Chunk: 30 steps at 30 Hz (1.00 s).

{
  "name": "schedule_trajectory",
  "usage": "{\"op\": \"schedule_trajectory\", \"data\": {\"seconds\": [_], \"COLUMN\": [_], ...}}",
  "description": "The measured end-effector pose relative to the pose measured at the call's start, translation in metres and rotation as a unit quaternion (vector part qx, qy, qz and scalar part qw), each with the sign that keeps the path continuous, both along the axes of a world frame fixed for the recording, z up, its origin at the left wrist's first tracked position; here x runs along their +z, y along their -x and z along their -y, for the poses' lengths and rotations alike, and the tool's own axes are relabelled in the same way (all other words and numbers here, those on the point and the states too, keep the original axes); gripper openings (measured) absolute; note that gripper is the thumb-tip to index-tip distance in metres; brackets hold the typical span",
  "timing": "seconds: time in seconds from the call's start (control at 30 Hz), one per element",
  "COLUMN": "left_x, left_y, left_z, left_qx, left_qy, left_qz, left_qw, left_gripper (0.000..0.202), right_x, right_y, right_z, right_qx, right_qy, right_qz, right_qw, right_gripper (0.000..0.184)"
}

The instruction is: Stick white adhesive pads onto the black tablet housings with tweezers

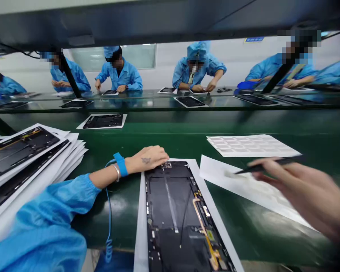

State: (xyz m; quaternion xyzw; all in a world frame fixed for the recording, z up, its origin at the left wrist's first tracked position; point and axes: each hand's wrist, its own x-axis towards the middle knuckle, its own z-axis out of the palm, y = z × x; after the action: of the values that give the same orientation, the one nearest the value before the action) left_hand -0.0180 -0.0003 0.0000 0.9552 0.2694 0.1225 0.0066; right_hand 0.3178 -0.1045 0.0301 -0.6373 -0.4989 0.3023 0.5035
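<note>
An opened black tablet chassis (181,215) lies on a white sheet in front of me, its boards and a gold flex cable showing. My left hand (149,158) rests on the chassis's top left corner, fingers curled down onto it; a blue wrist strap (120,164) with a coiled cord is on that wrist. My right hand (300,189) is raised at the right and pinches black tweezers (272,164), their tip pointing left over a white sticker sheet (243,185).
A stack of similar chassis on white sheets (25,158) lies at my left. Another white sheet of labels (252,145) lies farther right, one chassis (103,121) sits on the green belt. Several people in blue coats work across the line.
</note>
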Motion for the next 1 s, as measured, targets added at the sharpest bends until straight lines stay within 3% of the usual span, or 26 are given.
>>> {"op": "schedule_trajectory", "data": {"seconds": [0.13, 0.27, 0.47, 1.0], "left_x": [-0.023, -0.027, -0.023, -0.020], "left_y": [0.009, 0.006, 0.005, 0.001], "left_z": [0.003, 0.002, 0.004, 0.006], "left_qx": [-0.040, -0.068, -0.066, -0.055], "left_qy": [0.004, 0.008, 0.016, 0.012], "left_qz": [0.059, 0.082, 0.063, 0.053], "left_qw": [0.997, 0.994, 0.996, 0.997], "left_gripper": [0.026, 0.026, 0.025, 0.024], "right_x": [-0.004, -0.017, -0.033, -0.029], "right_y": [0.069, 0.102, 0.100, 0.098], "right_z": [-0.052, -0.081, -0.088, -0.091], "right_qx": [0.148, 0.200, 0.216, 0.224], "right_qy": [0.030, 0.069, 0.099, 0.115], "right_qz": [-0.046, -0.053, -0.042, -0.025], "right_qw": [0.988, 0.976, 0.970, 0.968], "right_gripper": [0.060, 0.059, 0.053, 0.050]}}
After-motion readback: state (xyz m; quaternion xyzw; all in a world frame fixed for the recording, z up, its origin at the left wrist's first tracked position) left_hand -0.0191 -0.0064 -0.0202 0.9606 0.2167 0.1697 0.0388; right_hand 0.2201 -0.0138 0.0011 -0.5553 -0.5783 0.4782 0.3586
